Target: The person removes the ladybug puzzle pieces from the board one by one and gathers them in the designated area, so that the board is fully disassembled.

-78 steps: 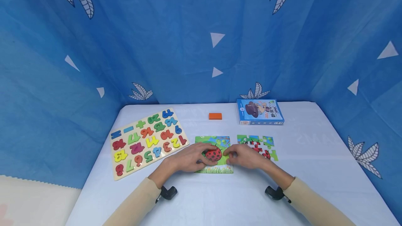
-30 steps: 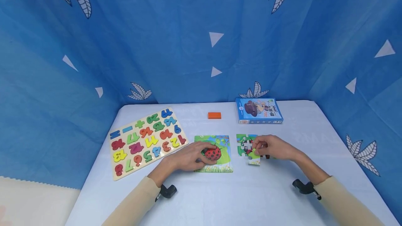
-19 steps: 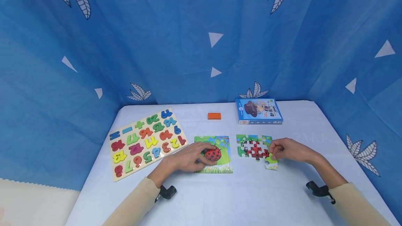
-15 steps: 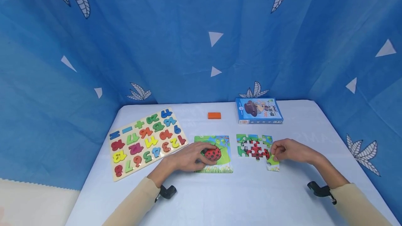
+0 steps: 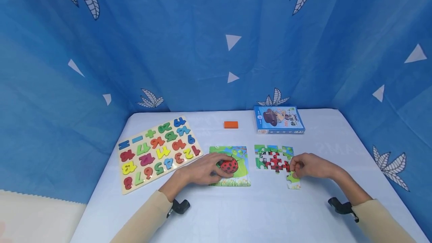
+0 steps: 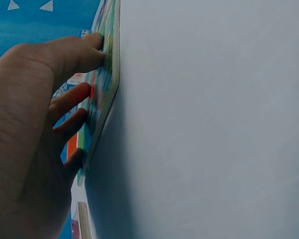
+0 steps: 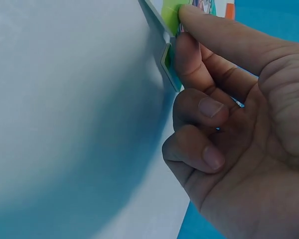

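My left hand (image 5: 206,168) rests with its fingers and thumb spread on a ladybug picture puzzle board (image 5: 233,181). Those spread fingers show edge-on against the board in the left wrist view. To the right lies a partly joined jigsaw (image 5: 276,163) with red ladybug parts and white gaps. At its lower right corner, my right hand (image 5: 312,165) pinches a green puzzle piece (image 5: 293,183) between thumb and index finger. From the right wrist, the thumb covers part of that green piece (image 7: 170,17), and the other fingers curl into the palm.
A wooden number board (image 5: 160,155) with coloured numerals lies at the left. Farther back are an orange block (image 5: 231,125) and a blue boxed game (image 5: 279,120). Blue patterned cloth (image 5: 195,48) hangs around the white table (image 5: 229,216).
My right hand has left the ladybug board and gone right to the jigsaw with the green puzzle piece, then slightly toward the front. The left hand has stayed put.
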Demonstrator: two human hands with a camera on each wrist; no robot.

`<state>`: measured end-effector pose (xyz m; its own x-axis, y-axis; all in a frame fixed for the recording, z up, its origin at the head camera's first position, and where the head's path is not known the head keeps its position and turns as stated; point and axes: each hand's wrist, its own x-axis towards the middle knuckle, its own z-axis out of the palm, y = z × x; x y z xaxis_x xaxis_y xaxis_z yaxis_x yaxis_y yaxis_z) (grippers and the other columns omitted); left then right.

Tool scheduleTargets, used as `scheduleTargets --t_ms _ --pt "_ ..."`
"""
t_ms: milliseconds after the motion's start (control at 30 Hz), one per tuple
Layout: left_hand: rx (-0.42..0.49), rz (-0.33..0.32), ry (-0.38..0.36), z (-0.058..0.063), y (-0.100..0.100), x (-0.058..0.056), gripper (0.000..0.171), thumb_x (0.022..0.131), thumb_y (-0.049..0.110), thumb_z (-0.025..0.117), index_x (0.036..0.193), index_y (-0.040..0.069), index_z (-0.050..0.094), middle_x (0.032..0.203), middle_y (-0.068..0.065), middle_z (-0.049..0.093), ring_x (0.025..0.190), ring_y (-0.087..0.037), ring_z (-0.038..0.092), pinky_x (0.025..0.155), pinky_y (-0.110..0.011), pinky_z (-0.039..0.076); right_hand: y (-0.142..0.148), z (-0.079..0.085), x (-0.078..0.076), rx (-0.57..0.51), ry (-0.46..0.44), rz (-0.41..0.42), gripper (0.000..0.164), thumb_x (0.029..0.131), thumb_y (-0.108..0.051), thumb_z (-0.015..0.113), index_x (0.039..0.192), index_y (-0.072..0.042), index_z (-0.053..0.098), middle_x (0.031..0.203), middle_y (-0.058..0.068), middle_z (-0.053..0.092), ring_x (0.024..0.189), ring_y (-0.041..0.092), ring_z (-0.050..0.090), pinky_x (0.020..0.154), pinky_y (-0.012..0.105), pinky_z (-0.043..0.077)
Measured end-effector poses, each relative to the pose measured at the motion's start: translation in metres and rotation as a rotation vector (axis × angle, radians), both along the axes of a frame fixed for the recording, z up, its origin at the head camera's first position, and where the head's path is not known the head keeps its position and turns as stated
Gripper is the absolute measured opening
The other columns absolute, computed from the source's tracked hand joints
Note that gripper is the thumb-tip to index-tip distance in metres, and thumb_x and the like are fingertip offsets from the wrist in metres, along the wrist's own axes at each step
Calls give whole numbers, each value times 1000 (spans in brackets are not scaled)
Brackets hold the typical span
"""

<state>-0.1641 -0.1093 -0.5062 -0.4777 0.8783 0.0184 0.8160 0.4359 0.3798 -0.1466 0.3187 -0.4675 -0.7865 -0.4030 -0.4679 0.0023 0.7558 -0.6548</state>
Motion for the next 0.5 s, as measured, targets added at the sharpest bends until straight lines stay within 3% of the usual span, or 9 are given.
scheduleTargets --t_ms 500 --pt "-6 1 -13 0 0 -1 37 96 23 61 127 42 68 159 4 37 147 -14 32 119 -43 30 1 -4 -1 56 16 -24 15 84 -13 80 91 -11 67 71 2 54 71 19 51 63 30 39"
